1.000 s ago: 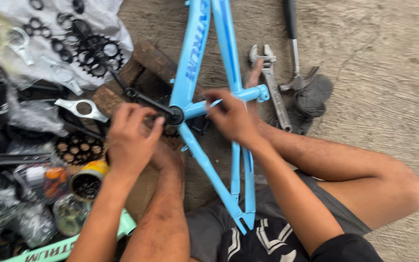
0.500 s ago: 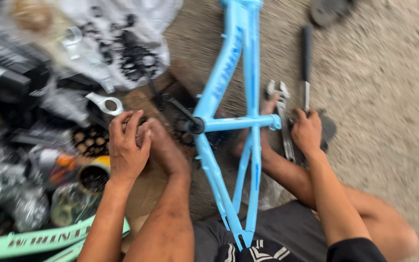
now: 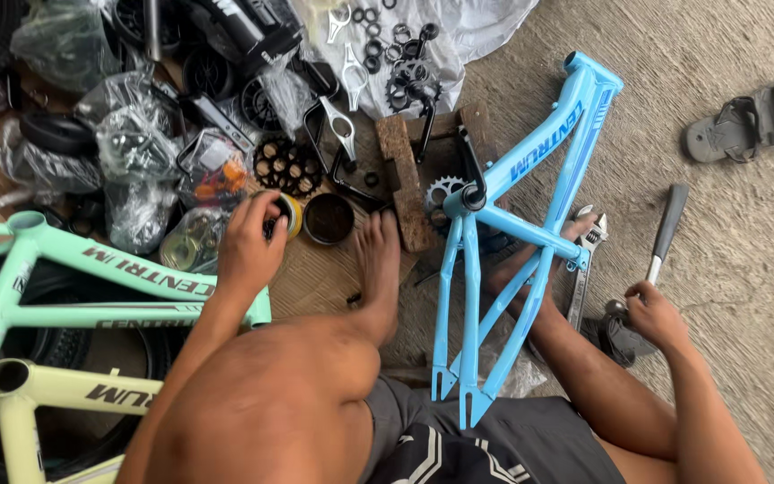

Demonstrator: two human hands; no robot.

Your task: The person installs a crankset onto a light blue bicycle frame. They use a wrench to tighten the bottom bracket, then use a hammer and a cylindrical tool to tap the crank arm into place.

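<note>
Head view: floor, seated person.
Right hand (image 3: pixel 651 315): grip clamped on hammer (image 3: pixel 663 235) handle, just right of blue frame (image 3: pixel 512 233).
Left hand (image 3: pixel 248 246): fingers closed around small yellow tin (image 3: pixel 290 215), beside open dark tin (image 3: pixel 329 219).

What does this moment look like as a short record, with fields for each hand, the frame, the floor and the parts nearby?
left hand: left hand reaches into a small yellow tin beside a dark round tin
right hand: right hand closed on the handle of a hammer
frame: blue bicycle frame lies across a wooden block, a foot resting by it
wrench: adjustable wrench on the ground beside the frame
left side: green bicycle frame; bagged parts
floor: concrete, a sandal at upper right
</note>
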